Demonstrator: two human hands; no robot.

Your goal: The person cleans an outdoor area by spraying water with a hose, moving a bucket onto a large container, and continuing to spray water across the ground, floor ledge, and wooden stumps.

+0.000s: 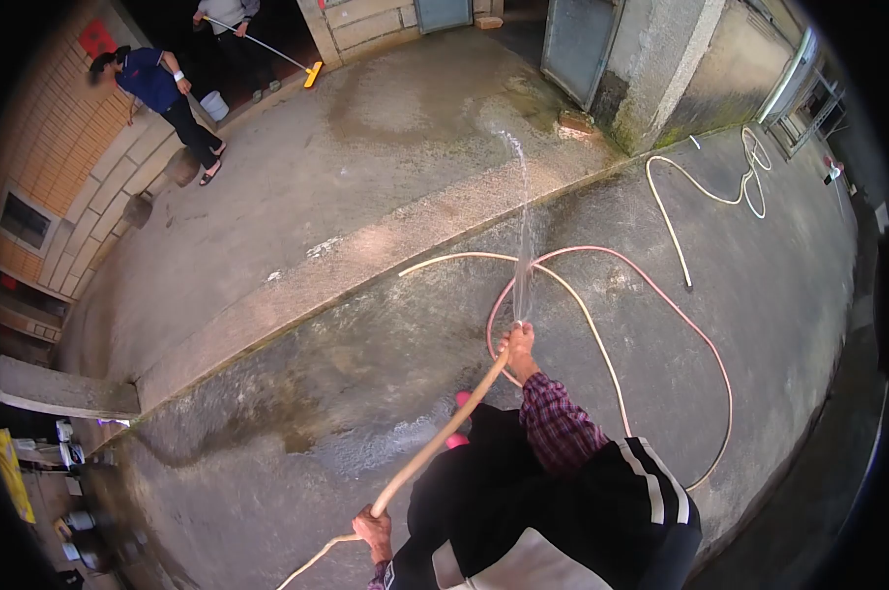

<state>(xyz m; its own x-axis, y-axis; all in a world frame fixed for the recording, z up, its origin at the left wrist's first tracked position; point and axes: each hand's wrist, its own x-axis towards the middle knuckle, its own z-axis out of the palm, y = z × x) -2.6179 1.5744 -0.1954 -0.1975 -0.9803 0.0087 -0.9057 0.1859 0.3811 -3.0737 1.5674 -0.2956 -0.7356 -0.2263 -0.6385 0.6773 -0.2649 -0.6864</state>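
A beige hose point(433, 444) runs slantwise between my two hands. My right hand point(519, 346) is closed around its front end, and a jet of water point(523, 211) leaves it, reaching forward over the concrete ledge point(366, 241). Lower and to the left, my left hand point(374, 531) grips the same hose, which trails off behind it toward the bottom edge. Beyond my right hand, a pink hose point(695, 329) and a pale yellow hose point(590, 320) lie looped on the wet concrete floor.
Another hose point(673, 226) curls at the right. At the upper left stands a person point(159, 84) near a white bucket point(213, 105); a second person point(233, 15) holds a yellow-headed broom point(313, 75). A concrete pillar point(661, 69) and metal door point(580, 49) stand ahead.
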